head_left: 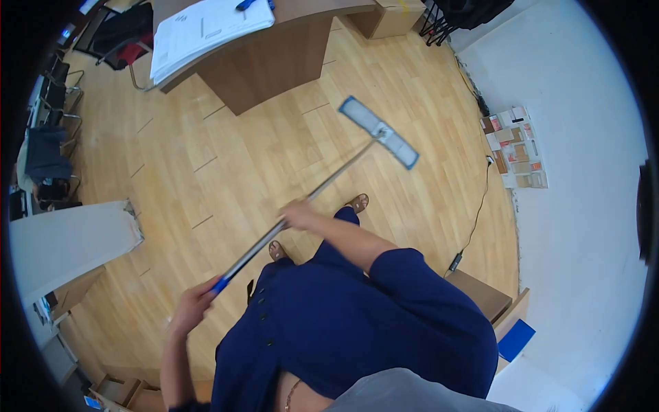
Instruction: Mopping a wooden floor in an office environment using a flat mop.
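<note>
A flat mop (248, 254) with a silver pole and a blue grip end runs diagonally in front of me. Its wide mop head (360, 115), grey-white with blue ends, lies on the wooden floor ahead and to the right. My left hand (192, 307) is wrapped round the blue upper end of the pole. Farther down, my right hand (298, 214) grips the silver part of the pole. Both hands are closed, and their fingers are partly hidden by the backs of the hands.
A wooden desk (268, 75) bearing a stack of papers (206, 34) stands ahead. A white pillar (79, 244) juts in at left. A black cable (478, 213) with an adapter lies along the right wall (583, 130), near a low cabinet (473, 295). Chairs (58, 82) line the far left.
</note>
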`<state>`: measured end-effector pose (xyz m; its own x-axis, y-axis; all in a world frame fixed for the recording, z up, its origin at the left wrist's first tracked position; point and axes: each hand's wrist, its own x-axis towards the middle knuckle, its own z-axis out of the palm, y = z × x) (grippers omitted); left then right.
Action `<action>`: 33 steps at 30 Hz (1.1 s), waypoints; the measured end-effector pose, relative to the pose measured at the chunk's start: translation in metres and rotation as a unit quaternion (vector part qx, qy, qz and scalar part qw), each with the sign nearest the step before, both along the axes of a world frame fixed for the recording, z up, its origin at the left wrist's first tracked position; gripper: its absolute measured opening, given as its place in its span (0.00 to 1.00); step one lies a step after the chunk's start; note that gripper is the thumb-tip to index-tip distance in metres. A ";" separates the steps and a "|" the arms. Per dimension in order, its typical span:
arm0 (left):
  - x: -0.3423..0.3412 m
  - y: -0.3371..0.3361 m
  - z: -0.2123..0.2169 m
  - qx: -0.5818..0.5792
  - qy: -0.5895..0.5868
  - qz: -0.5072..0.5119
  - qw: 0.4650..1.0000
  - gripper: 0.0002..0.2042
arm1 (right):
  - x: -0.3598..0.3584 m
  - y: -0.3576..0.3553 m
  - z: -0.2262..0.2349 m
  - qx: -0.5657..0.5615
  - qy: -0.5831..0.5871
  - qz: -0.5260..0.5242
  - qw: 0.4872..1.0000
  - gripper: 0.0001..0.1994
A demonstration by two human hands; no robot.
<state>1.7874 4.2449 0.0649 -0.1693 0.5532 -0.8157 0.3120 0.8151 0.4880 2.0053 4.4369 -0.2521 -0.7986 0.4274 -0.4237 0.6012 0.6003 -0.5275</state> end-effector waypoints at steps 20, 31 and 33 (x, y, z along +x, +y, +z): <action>-0.076 -0.021 0.147 0.531 0.563 0.172 0.610 0.10 | -0.092 -0.029 0.125 0.024 0.225 -0.126 0.966 0.06; 0.148 0.171 0.132 0.674 0.319 -0.150 0.649 0.06 | 0.215 -0.030 0.128 0.065 0.140 -0.449 0.880 0.06; 0.194 0.170 0.131 0.686 0.296 -0.189 0.637 0.06 | 0.252 -0.053 0.120 0.086 0.140 -0.481 0.861 0.07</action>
